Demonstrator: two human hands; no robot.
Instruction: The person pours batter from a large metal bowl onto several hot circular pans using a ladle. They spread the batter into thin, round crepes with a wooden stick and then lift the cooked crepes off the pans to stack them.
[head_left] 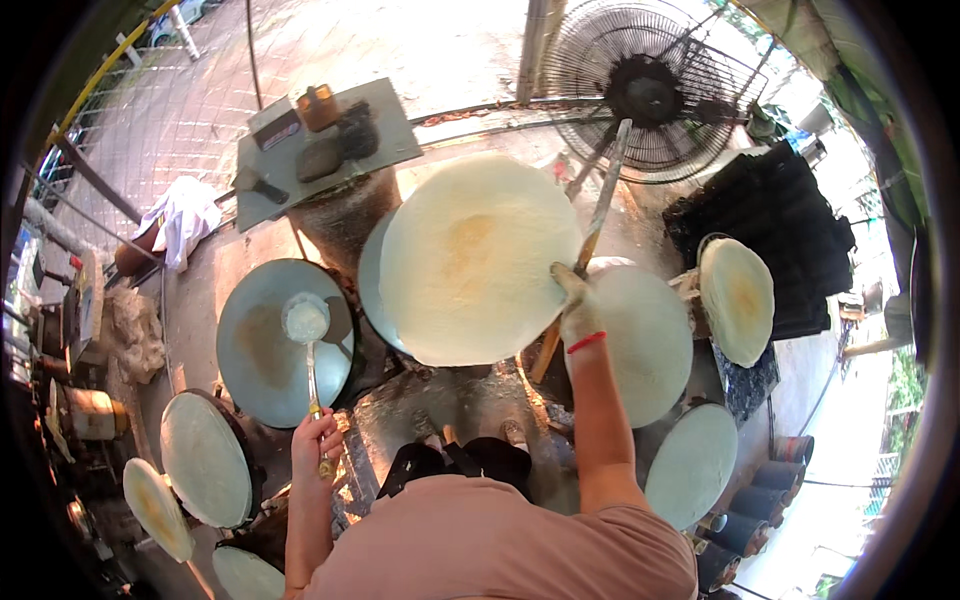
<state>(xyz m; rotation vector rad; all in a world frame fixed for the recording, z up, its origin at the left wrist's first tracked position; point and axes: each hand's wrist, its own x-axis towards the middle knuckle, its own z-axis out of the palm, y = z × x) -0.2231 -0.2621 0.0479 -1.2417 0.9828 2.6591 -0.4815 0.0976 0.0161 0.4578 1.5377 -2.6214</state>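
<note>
My left hand point(318, 440) is wrapped round the handle of a ladle point(311, 360). The ladle's bowl, with pale batter point(306, 318) in it, is over a round blue-grey griddle point(250, 365) on the left. My right hand point(580, 300), in a pale glove with a red band at the wrist, is closed at the right edge of a large round pancake point(470, 260). That thin pancake is cream-coloured, browned in the middle, and covers most of the griddle point(374, 275) behind it. Beneath my right forearm lies another griddle coated with pale batter point(645, 345).
A wooden pole point(606, 205) slants past my right hand toward a large black fan point(645, 90). More pale rounds point(205, 460) point(692, 465) sit on griddles either side. Finished pancakes point(738, 302) point(158, 510) stand farther out. Cylinders point(765, 505) line the right; a small table point(400, 135) stands ahead.
</note>
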